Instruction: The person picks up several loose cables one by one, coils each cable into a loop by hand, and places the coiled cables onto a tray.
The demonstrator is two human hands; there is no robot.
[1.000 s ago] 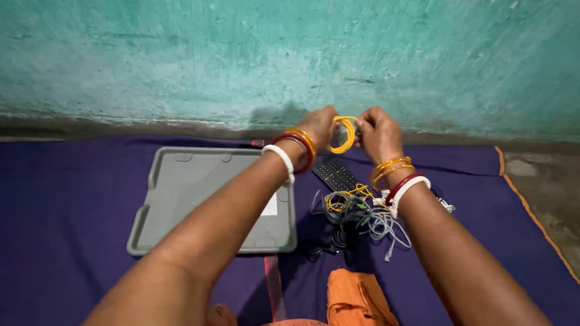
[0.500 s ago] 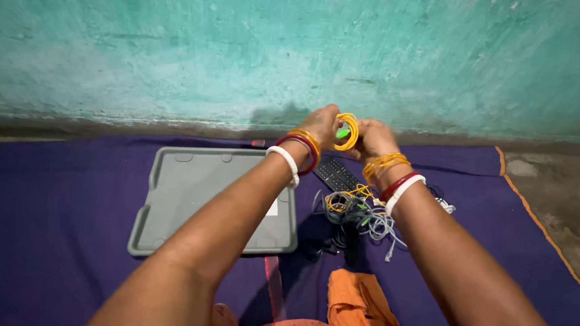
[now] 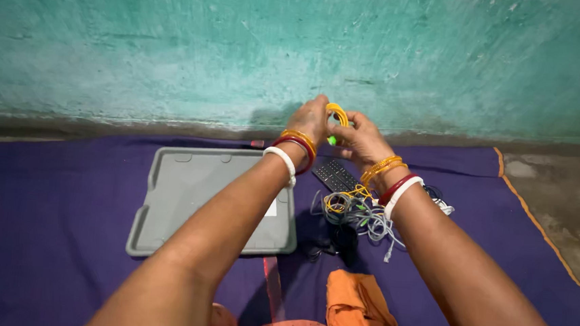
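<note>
Head camera view: we look down along our two bare forearms, each wrist ringed with red, white and gold bangles. Our left hand [image 3: 312, 119] and right hand [image 3: 358, 139] meet in the air before a rough, patchy turquoise plaster wall [image 3: 176, 39]. Both are closed on a small coil of thin yellow cable [image 3: 337, 114] with a green tip; its loop stands roughly upright, edge-on to us.

Below, on a dark purple cloth with an orange border [image 3: 41, 220] that covers the floor, lie:
- a grey plastic tray with rounded corners [image 3: 192, 197], bearing a small white rectangular label near its right edge;
- a black keyboard [image 3: 335, 176], angled;
- a tangled pile of grey, white and yellow cables [image 3: 361, 215];
- a folded orange cloth [image 3: 358, 309].
</note>
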